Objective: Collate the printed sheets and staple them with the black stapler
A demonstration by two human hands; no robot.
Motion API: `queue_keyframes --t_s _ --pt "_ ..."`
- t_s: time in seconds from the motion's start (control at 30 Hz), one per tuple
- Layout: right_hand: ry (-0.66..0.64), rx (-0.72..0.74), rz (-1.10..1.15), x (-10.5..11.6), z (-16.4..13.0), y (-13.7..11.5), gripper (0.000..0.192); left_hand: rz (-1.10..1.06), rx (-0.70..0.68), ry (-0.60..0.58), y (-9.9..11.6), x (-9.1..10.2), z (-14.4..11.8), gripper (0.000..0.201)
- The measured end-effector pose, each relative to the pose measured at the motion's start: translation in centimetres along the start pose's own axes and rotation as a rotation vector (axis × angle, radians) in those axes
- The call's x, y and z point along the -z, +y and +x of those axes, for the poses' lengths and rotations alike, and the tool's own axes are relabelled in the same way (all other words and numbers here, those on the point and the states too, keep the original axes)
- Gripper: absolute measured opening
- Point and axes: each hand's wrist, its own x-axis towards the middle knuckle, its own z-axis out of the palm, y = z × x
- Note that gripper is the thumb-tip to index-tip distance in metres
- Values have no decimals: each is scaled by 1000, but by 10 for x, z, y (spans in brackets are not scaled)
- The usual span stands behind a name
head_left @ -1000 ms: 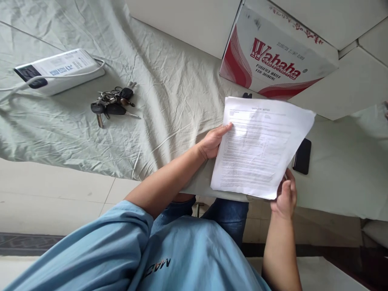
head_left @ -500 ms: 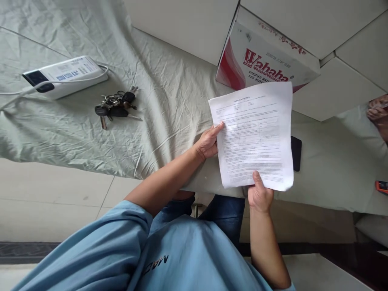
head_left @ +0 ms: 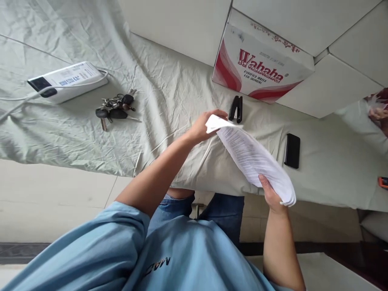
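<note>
Sheaf of papers held in both your hands, above the tabletop.

Your left hand (head_left: 202, 128) pinches the far corner of the papers (head_left: 254, 158); your right hand (head_left: 270, 195) grips the near edge, fingers closed beneath. A stapler (head_left: 236, 109) lies just beyond, a phone (head_left: 292, 150) right.

Printed papers (head_left: 254, 157) in both hands (head_left: 201, 128), above cloth-covered table (head_left: 169, 93), near stapler (head_left: 235, 109).
</note>
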Motion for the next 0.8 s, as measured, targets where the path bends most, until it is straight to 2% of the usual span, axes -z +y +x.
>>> queue_keyframes --t_s 0.1,0.17,0.33,0.47,0.6,0.67,0.8 --pt "55 22 65 -7 -1 4 48 -89 -11 31 0 -4 2 53" --pt "57 16 88 -10 -1 7 50 -70 -15 18 -6 -5 5 47" --pt "92 -35 129 -17 -2 13 49 288 21 50 -22 -13 15 42" --pt "139 -186 324 -17 -11 10 72 388 -42 -14 -17 -23 24 36" --pt "163 -363 386 -11 -23 12 87 404 -1 -100 -17 -28 33 22" --pt "208 -426 393 -6 -29 17 88 409 46 -41 -25 -26 40 12" --pt "293 -519 414 4 -34 33 85 497 157 302 -58 -19 72 16"
